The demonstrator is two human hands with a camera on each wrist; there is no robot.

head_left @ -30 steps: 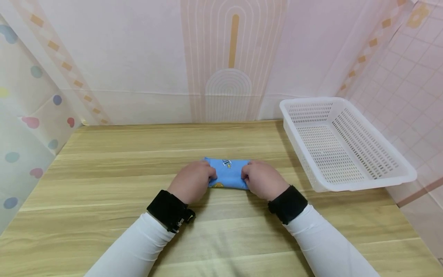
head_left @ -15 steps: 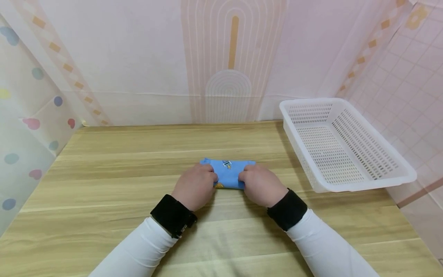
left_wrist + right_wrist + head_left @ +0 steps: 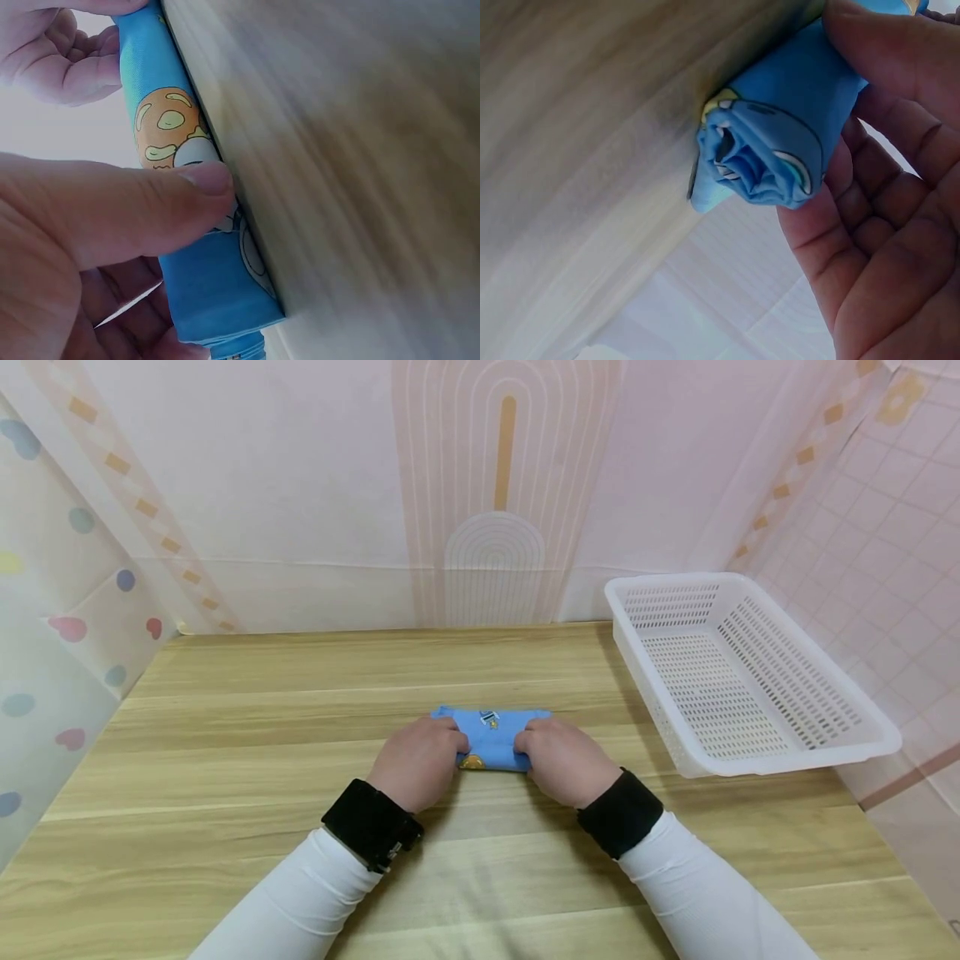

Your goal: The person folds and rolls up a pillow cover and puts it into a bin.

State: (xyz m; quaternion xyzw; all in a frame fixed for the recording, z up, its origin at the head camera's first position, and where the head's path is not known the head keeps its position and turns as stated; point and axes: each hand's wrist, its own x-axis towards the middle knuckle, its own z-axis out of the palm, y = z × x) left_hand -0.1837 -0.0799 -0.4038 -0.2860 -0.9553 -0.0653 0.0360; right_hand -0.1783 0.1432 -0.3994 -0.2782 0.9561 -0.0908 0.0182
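A blue cloth [image 3: 492, 742] with cartoon prints lies rolled up at the middle of the wooden table. Its left part is gripped by my left hand [image 3: 420, 763], thumb on the near side and fingers curled over the top. My right hand [image 3: 567, 763] holds the right part the same way. In the left wrist view the thumb presses the roll [image 3: 206, 277] beside an orange round print. Spiral layers show at the roll's end [image 3: 757, 165] in the right wrist view, and a flap of cloth sticks out under it. The cloth's underside is hidden.
A white perforated plastic basket [image 3: 681, 714] stands at the back right of the wood-grain table [image 3: 300, 677]. Patterned wall coverings [image 3: 322, 502] rise behind the table and along both sides.
Both hands have shifted slightly inward along the roll, so its ends stick out further past them. The orange print on the near edge shows more now. The basket has stayed put.
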